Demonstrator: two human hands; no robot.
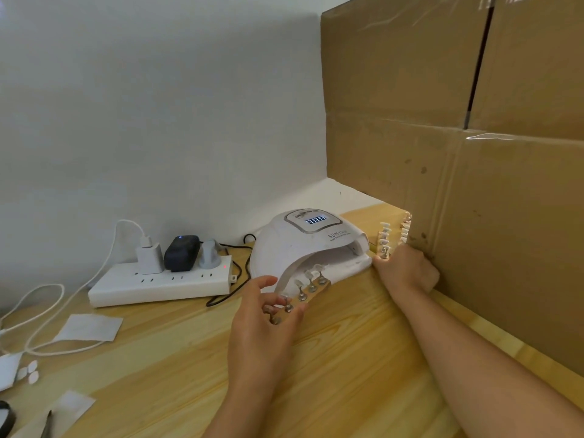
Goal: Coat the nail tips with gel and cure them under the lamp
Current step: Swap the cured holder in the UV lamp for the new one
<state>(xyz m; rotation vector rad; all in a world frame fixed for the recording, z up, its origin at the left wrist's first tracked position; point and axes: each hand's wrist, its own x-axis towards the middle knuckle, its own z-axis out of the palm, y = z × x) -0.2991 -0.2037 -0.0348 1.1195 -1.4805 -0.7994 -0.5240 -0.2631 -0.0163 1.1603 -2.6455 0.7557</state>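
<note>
Left hand (262,324) fingers gripping wooden nail-tip strip (303,297), right hand (406,268) fingers' state unclear, lamp (313,248) marked "SUN"

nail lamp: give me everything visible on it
The nail lamp is a white, domed plastic shell with a lit digital display on top and grey lettering on its side. It sits on the wooden table, open mouth toward the camera. A wooden strip of nail tips, held by the left hand, pokes into its mouth.
</note>
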